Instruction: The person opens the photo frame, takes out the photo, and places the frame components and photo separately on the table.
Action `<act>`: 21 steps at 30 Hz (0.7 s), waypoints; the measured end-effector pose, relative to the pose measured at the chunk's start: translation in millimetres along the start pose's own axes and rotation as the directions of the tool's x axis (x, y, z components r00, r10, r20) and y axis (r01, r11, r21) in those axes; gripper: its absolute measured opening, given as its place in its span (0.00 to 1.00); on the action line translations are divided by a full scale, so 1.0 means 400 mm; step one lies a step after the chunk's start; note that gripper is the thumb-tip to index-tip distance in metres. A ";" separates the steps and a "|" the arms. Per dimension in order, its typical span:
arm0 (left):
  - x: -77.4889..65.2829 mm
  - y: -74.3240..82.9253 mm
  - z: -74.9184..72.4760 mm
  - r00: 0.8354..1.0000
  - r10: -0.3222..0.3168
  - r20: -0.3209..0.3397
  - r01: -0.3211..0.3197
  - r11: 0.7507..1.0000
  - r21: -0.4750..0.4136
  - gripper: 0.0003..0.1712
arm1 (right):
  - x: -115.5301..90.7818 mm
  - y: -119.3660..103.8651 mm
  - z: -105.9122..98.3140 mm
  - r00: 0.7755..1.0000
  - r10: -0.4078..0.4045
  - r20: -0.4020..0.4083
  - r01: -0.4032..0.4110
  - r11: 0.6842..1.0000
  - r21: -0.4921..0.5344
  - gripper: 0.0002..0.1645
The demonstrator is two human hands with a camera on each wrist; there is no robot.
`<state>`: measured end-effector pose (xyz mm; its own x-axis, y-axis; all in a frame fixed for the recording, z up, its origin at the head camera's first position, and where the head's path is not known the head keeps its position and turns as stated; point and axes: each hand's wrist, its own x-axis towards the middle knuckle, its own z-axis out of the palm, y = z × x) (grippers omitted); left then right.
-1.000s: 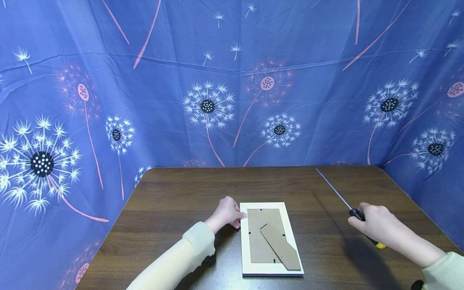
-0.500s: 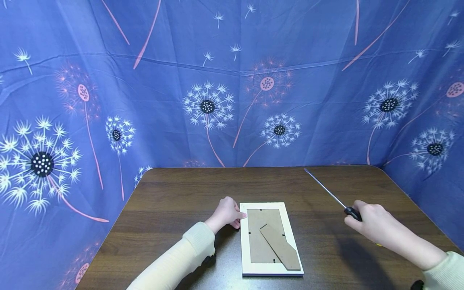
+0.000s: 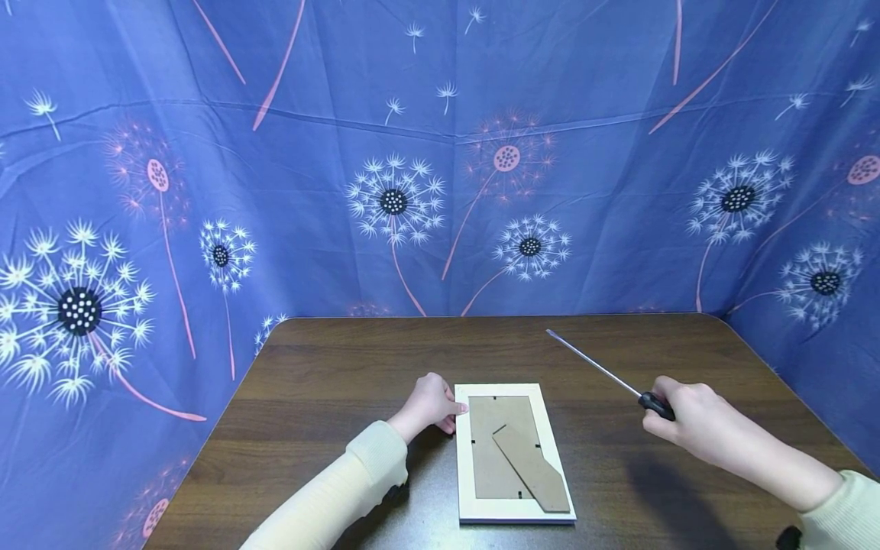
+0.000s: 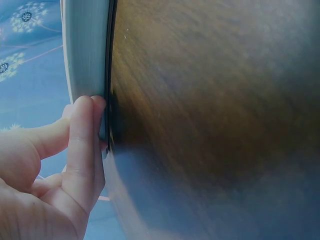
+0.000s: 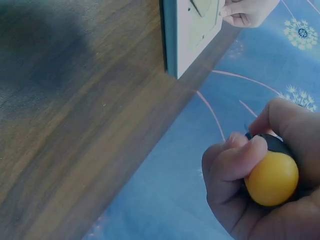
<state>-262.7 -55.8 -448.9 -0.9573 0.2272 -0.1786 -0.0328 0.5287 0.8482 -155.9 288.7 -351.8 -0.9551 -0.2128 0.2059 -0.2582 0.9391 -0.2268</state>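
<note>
A white picture frame (image 3: 465, 466) lies face down on the table, its brown backing board (image 3: 484, 451) and slanted stand leg (image 3: 532, 470) facing up. My left hand (image 3: 429, 405) pinches its upper left edge, thumb on the back; in the left wrist view the fingers (image 4: 82, 135) press against the frame's side (image 4: 87, 45). To the right, my right hand (image 3: 704, 420) grips a screwdriver (image 3: 594, 364) above the table. Its long metal shaft points to the far left. In the right wrist view the yellow handle end (image 5: 272, 179) shows inside the curled fingers.
The dark wooden table (image 3: 330, 367) ends at a blue curtain (image 3: 309, 191) with dandelion prints, which hangs behind it and along both sides. Small black tabs sit around the backing board's edge.
My right hand has moved slightly left, and the screwdriver's tip has swung left and a little down. The left hand and the picture frame have stayed still.
</note>
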 end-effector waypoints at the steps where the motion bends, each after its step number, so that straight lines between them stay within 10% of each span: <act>1: 0.000 0.000 0.000 1.000 0.000 -0.001 0.000 1.000 -0.002 0.12 | 0.001 -0.003 -0.001 1.000 -0.011 -0.003 0.011 1.000 -0.002 0.12; 21: 0.003 -0.002 0.001 1.000 -0.012 -0.001 0.012 1.000 -0.009 0.13 | 0.023 -0.044 -0.002 0.997 -0.082 0.009 0.083 0.995 -0.050 0.13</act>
<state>-263.7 -55.6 -450.1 -0.9571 0.2200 -0.1887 -0.0472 0.5240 0.8504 -160.0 270.2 -345.2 -0.9318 -0.2917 0.2158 -0.3286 0.9307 -0.1609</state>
